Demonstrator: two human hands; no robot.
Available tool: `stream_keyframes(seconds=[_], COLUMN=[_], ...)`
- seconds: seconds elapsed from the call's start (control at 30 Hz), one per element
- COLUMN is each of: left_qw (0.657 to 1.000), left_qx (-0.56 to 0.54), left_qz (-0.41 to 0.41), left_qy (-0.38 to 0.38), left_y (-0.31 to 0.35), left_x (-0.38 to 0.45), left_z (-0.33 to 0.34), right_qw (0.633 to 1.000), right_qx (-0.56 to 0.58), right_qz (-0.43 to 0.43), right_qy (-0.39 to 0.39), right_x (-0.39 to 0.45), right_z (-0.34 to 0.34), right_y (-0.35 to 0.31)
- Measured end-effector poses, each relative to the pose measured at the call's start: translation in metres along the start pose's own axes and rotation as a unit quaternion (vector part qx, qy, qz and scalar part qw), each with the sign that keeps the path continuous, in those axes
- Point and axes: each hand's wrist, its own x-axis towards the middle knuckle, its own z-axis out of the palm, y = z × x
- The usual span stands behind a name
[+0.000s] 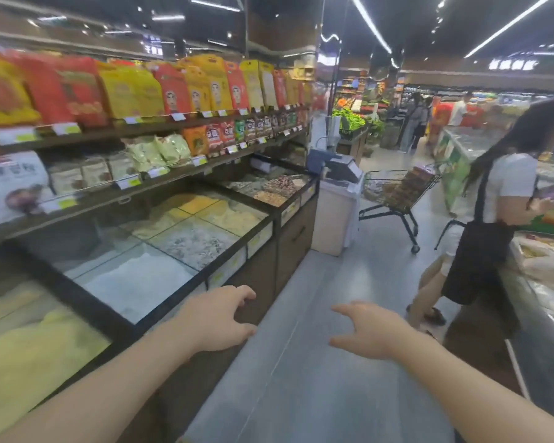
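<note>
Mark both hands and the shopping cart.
Left hand (218,318): head view, back of the hand.
Right hand (370,334): head view, back of the hand.
Shopping cart (374,188): head view, wire side of the basket.

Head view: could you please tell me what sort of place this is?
Most likely a supermarket: shelves of bagged goods with price tags, glass-topped bins of loose grains, and a shopping cart standing in the aisle.
</note>
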Motion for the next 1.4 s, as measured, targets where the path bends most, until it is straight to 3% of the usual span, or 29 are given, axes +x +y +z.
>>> stream_keyframes(seconds=[0.27, 0.6, 0.73, 0.9, 1.1, 1.23, 1.4], left_qw=[0.976, 0.886, 0.842, 0.812, 0.773, 0.742, 0.674], left_qx=[-0.092, -0.174, -0.216, -0.228, -0.249, -0.294, -0.386], left_qz=[-0.197, -0.430, -0.492, -0.531, -0.569, -0.590, -0.622], left_qy=[-0.021, -0.027, -0.043, -0.085, -0.131, -0.124, -0.101], left_y=[-0.160, -0.281, -0.315, -0.361, -0.417, -0.439, -0.449], left_x=[-0.048, -0.096, -0.097, -0.090, -0.081, -0.083, -0.094], left_z=[0.057, 0.181, 0.271, 0.413, 0.602, 0.716, 0.836], right_qw=[0.982, 0.913, 0.899, 0.894, 0.898, 0.904, 0.906], right_qx=[-0.050, -0.088, -0.086, -0.088, -0.127, -0.093, -0.030], right_qz=[-0.160, -0.321, -0.318, -0.280, -0.238, -0.233, -0.207], right_qy=[-0.085, -0.235, -0.289, -0.338, -0.348, -0.345, -0.368], right_x=[0.118, 0.229, 0.265, 0.313, 0.366, 0.387, 0.414], right_z=[0.074, 0.218, 0.310, 0.444, 0.629, 0.746, 0.868], right_y=[-0.153, -0.296, -0.312, -0.313, -0.298, -0.283, -0.262])
